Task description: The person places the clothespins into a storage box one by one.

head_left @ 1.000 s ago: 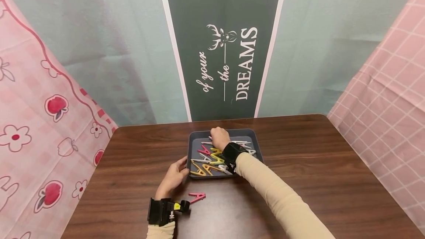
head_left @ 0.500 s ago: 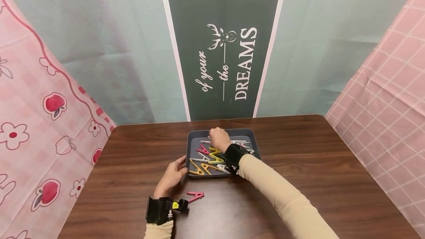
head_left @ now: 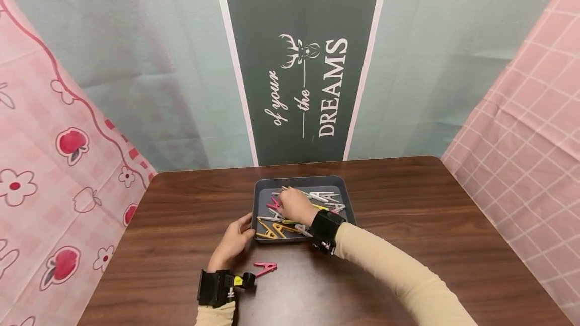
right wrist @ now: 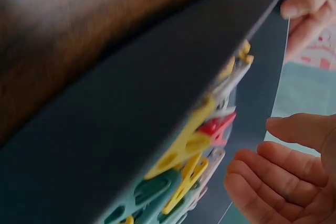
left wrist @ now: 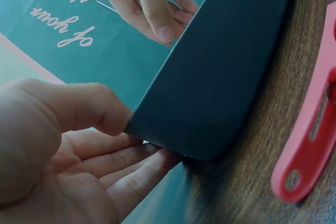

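Note:
A dark grey tray [head_left: 337,181] holds several plastic clothespins in yellow, white, pink and green. At its near left corner my left hand [head_left: 235,238] grips the side, with the thumb [left wrist: 100,108] at the rim and the other fingers lower on the wall. My right hand [head_left: 296,206] hangs over the middle of the tray, close above the clothespins. In the right wrist view its fingers [right wrist: 262,179] are loosely bent with nothing between them, and a red-pink clothespin [right wrist: 218,128] lies nearby. Under the right hand part of the pile is hidden.
One pink clothespin [head_left: 273,266] lies on the brown wooden table [head_left: 408,265] in front of the tray, beside the left wrist's camera [head_left: 248,279]. A printed curtain [head_left: 303,89] hangs behind the table, with pink cloths on both sides.
My right hand has moved nearer and slightly left inside the tray, uncovering white clothespins at the back. The left hand keeps its place on the tray's corner.

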